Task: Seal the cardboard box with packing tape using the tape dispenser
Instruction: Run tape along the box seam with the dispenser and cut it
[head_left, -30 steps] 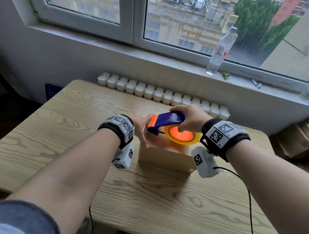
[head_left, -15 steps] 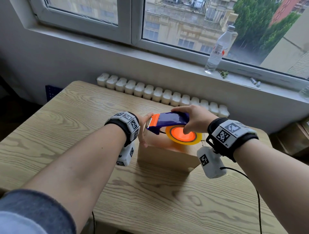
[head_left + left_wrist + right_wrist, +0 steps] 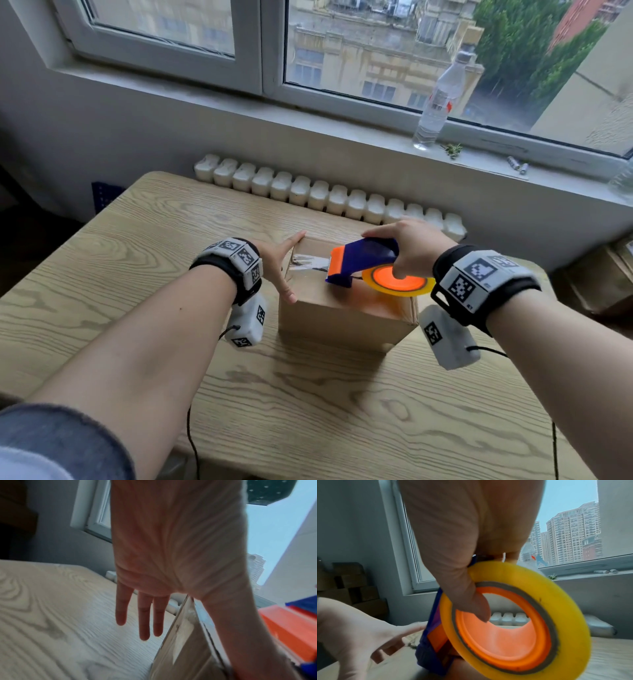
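While my right hand (image 3: 409, 251) grips the tape dispenser (image 3: 363, 258) on the box (image 3: 346, 310) at the middle of the frame, my left hand (image 3: 279, 265) lies flat against its side. I should pull straight and press down; the tape (image 3: 310, 263) looks stuck, I think.

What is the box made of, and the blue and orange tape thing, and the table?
The box looks like cardboard: dull brown, with sharp folded edges. The dispenser seems to be hard plastic, with smooth, bright blue and orange moulded parts. The table shows pale wood grain with swirls; whether it is solid wood or a printed layer cannot be told.
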